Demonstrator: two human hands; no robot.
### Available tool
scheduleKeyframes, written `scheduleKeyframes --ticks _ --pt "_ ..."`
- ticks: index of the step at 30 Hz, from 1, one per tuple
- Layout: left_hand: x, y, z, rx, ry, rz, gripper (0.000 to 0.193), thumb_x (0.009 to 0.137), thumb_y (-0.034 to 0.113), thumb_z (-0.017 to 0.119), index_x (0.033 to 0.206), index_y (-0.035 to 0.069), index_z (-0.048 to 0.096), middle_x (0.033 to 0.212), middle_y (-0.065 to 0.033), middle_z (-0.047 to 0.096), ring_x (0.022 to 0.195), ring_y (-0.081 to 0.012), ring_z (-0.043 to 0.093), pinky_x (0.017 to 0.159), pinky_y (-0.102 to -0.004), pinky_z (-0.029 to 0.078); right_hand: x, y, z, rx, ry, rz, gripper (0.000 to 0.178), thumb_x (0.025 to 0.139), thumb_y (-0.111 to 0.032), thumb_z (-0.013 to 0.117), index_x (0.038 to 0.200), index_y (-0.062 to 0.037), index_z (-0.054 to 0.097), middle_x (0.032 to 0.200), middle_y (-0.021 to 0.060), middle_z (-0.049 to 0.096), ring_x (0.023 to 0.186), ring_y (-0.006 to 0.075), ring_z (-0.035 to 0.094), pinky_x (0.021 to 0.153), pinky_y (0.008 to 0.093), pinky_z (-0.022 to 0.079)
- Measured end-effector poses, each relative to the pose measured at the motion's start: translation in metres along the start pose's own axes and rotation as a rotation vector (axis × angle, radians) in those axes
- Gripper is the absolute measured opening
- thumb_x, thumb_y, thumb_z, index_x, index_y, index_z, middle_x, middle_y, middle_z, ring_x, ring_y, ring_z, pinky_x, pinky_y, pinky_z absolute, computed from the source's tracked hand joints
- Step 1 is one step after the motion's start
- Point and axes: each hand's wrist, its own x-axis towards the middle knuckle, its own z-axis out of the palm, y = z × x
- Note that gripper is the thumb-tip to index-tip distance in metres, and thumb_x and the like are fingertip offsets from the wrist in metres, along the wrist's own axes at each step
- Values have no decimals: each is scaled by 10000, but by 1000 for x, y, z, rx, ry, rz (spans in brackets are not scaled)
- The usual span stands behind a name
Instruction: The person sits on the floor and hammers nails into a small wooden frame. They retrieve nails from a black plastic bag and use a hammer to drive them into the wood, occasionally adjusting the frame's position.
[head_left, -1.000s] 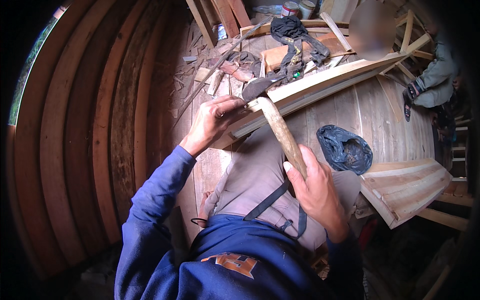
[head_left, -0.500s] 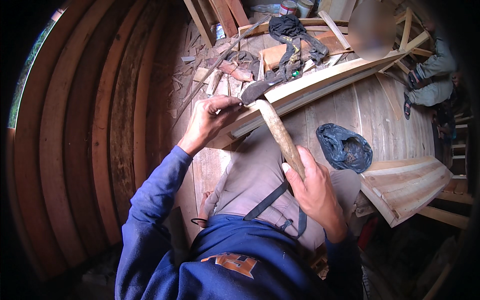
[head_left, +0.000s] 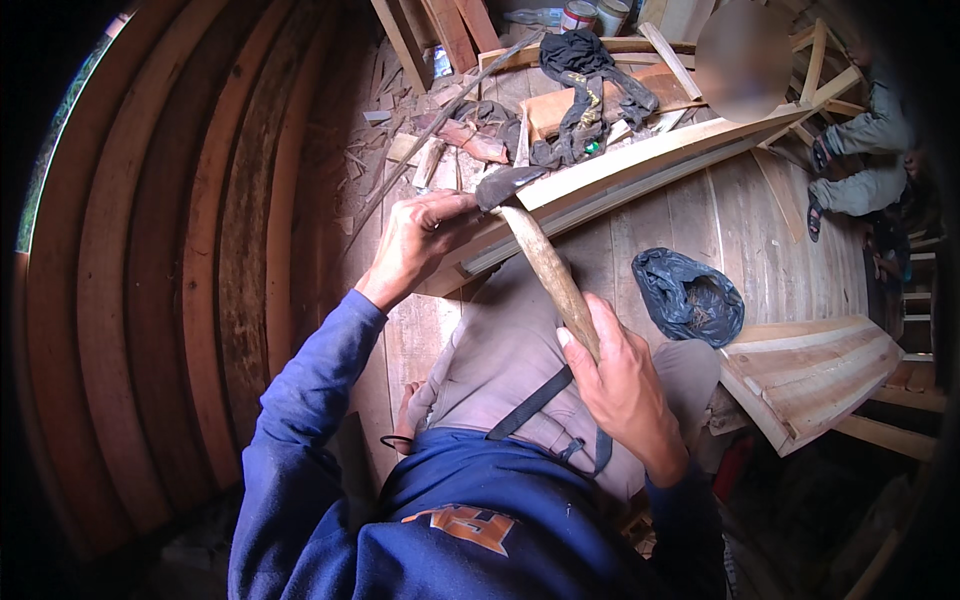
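My right hand [head_left: 625,385] is wrapped round the pale wooden handle of a hammer [head_left: 548,262], near its lower end. The dark metal head lies over the near left end of a long wooden beam [head_left: 640,165], right beside the fingertips of my left hand [head_left: 412,245]. That hand rests against the beam's end with thumb and fingers pinched together. Whatever sits in the pinch is too small or hidden to make out. The beam slants across my lap toward the far right.
A black plastic bag [head_left: 690,298] lies on the plank floor beside my knee, near a wooden panel [head_left: 815,375]. Dark cloth [head_left: 585,90], wood scraps [head_left: 470,142] and cans [head_left: 578,17] lie beyond the beam. Another person's legs [head_left: 850,170] are at far right. A plank wall [head_left: 205,250] stands left.
The hammer head has shifted slightly left, closer to my left fingertips, and now covers part of them. My right hand has moved a little left with the handle. My left hand stays pinched in place.
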Motion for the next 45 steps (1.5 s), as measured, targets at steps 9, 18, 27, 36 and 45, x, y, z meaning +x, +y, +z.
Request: scheduleKeyframes --ticks 9,18,27,36,45 --pt "1 -4 1 -47 -12 -25 179 849 32 681 1026 14 706 925 -149 701 818 -267 695 751 -337 538 1 1 2 -44 17 -2 429 958 -140 575 1269 129 454 1104 346 593 969 509 604 829 497 509" --pt "5 -3 0 -79 -29 -54 151 876 43 670 1017 6 708 903 -129 690 816 -223 678 762 -318 522 2 1 1 -62 16 -37 427 954 -133 585 1268 128 460 1116 352 594 979 502 613 835 489 516" --pt "3 -8 4 -131 -5 -97 138 884 64 674 1001 1 710 888 -130 694 804 -216 673 758 -319 521 6 -2 -2 -47 19 -42 434 954 -140 589 1270 130 464 1124 347 591 985 500 610 841 482 514" --pt "3 -4 4 -51 -4 -26 133 882 44 658 997 -2 706 926 -135 697 853 -255 692 783 -340 530 7 -1 -2 -82 -15 -28 428 954 -140 587 1266 121 455 1119 345 591 983 506 604 837 495 510" --pt "4 -4 4 -125 -7 -80 137 887 70 665 994 0 714 923 -135 700 833 -244 689 775 -333 531 8 -1 -2 -95 -5 -49 442 948 -131 591 1284 118 448 1126 353 591 994 507 606 850 494 509"
